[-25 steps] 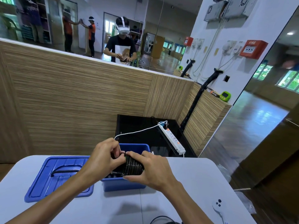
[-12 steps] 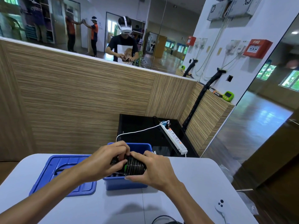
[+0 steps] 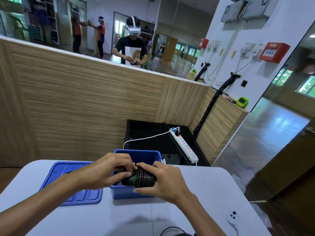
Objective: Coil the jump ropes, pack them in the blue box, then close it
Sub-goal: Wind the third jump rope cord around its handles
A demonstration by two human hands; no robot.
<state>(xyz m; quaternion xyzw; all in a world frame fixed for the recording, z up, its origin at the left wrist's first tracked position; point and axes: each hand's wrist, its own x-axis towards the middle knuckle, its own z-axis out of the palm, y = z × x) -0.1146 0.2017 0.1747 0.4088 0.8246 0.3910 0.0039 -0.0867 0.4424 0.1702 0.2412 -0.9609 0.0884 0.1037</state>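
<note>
A tightly coiled black jump rope (image 3: pixel 144 178) with a green mark is held over the open blue box (image 3: pixel 141 155), which stands on the white table. My right hand (image 3: pixel 163 182) wraps around the coil's right side. My left hand (image 3: pixel 109 171) pinches the coil's left end with its fingertips, just above the box's left rim. The blue lid (image 3: pixel 75 195) lies flat on the table to the left of the box, partly under my left forearm. The box's inside is mostly hidden by my hands.
A white controller (image 3: pixel 232 218) lies near the table's right front edge. A black cable loop (image 3: pixel 172 231) shows at the front edge. Beyond the table stands a black cabinet (image 3: pixel 146 133) with a white power strip (image 3: pixel 185 145), backed by a wood-panelled wall.
The two hands stay on the coil over the box; my left fingers have shifted slightly along the coil's left end. The view has moved a little.
</note>
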